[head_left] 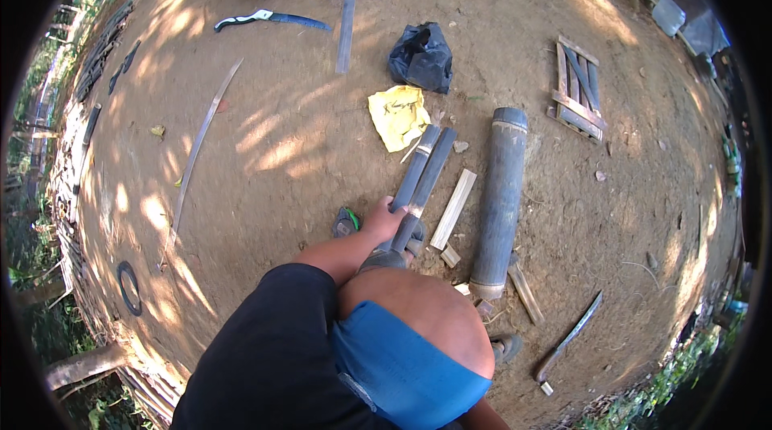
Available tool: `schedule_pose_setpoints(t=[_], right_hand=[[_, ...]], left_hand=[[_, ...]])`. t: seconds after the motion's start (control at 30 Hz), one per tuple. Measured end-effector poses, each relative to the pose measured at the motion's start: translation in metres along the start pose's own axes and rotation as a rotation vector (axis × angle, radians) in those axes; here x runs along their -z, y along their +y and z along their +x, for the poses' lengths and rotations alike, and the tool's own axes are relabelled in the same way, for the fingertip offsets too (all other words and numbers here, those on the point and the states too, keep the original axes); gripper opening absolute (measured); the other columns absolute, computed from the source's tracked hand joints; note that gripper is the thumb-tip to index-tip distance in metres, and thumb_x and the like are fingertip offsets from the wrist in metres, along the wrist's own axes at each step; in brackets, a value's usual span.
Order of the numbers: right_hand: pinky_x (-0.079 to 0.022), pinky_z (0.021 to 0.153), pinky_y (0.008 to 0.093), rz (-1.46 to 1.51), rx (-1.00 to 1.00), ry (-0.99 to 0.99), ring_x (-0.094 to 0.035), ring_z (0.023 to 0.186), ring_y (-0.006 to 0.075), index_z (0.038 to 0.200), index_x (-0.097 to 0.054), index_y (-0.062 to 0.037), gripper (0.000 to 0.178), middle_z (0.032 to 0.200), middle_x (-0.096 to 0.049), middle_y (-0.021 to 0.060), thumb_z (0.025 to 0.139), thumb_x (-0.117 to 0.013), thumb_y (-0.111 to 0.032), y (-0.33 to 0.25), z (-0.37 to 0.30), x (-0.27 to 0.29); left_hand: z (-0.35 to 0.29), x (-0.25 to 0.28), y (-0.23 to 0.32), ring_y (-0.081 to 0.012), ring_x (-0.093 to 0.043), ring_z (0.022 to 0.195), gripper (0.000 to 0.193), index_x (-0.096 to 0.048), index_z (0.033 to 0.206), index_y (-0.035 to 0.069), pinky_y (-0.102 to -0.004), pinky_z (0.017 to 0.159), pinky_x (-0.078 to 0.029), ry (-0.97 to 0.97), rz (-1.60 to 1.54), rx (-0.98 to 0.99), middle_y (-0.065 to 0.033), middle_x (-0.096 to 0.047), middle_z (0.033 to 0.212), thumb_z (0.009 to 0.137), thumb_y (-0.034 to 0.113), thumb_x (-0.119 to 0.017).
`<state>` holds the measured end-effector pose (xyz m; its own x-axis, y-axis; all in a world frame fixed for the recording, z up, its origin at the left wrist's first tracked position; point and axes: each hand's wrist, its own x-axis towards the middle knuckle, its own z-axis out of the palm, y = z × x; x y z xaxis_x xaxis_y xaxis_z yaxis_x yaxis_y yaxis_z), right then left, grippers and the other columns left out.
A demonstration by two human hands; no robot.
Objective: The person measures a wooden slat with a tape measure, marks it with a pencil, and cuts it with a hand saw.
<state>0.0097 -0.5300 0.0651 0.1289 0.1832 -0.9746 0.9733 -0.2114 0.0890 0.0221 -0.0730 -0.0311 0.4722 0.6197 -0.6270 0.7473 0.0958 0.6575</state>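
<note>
Dark bamboo pieces (pixel 430 170): two lengths side by side, gripped by the left hand (pixel 384 219), angled up and away from the bare knee (pixel 422 301). Rest, left to right.

Far left: thin curved strip (pixel 201 128) flat on the ground (pixel 305 205); then folding-type saw (pixel 261 16), farther off, lying flat. Both well apart from the hand, probably parked to leave working room.

Centre: left fingers come in from the left side and are curled round the pieces toward their near end; can't tell if they wrap both fully. Most of the length sticks out past the fingers, near end partly hidden by hand and knee. Low grip close to the leg likely steadies them. Yellow bag (pixel 400 116) just past the far end, black bag (pixel 421 60) beyond it.

Right of the pieces: pale wood slat (pixel 453 209), then thick bamboo culm (pixel 498 205) lying lengthwise, likely within easy reach. Long knife (pixel 566 345) lower right, handle toward the body, probably for quick pickup. Slatted wooden frame (pixel 581 110) upper right.

Right hand out of view; can't tell its state.
</note>
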Motion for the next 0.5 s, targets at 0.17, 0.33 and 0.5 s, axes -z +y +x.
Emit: schedule_pose_setpoints(t=[0.17, 0.33, 0.5], right_hand=[[-0.051, 0.108, 0.0466, 0.686, -0.227, -0.068, -0.048, 0.136, 0.0516, 0.166, -0.011, -0.0277, 0.084, 0.164, -0.007, 0.0384, 0.097, -0.059, -0.026, 0.008, -0.02, 0.044], [-0.051, 0.106, 0.0469, 0.759, -0.251, -0.074, -0.051, 0.133, 0.0516, 0.165, -0.011, -0.028, 0.083, 0.163, -0.006, 0.0389, 0.098, -0.058, -0.026, 0.01, -0.024, 0.06], [-0.052, 0.105, 0.0471, 0.81, -0.29, -0.082, -0.053, 0.131, 0.0517, 0.165, -0.012, -0.0283, 0.081, 0.163, -0.005, 0.0394, 0.098, -0.058, -0.026, 0.015, -0.027, 0.061]], left_hand=[[-0.006, 0.015, -0.029, -0.0211, -0.07, 0.096, 0.037, -0.063, 0.121, -0.001, -0.035, 0.087, -0.054, 0.131, -0.108, -0.017, -0.0139, -0.073, 0.107, 0.102, 0.03, -0.062], [-0.002, 0.029, -0.063, -0.0194, -0.07, 0.095, 0.031, -0.064, 0.12, -0.002, -0.0331, 0.086, -0.055, 0.16, -0.145, 0.0, -0.0118, -0.073, 0.102, 0.102, 0.023, -0.062], [-0.015, 0.027, -0.023, -0.0185, -0.07, 0.096, 0.034, -0.062, 0.127, -0.003, -0.0326, 0.085, -0.054, 0.04, -0.138, 0.009, -0.0124, -0.074, 0.108, 0.102, 0.021, -0.062]])
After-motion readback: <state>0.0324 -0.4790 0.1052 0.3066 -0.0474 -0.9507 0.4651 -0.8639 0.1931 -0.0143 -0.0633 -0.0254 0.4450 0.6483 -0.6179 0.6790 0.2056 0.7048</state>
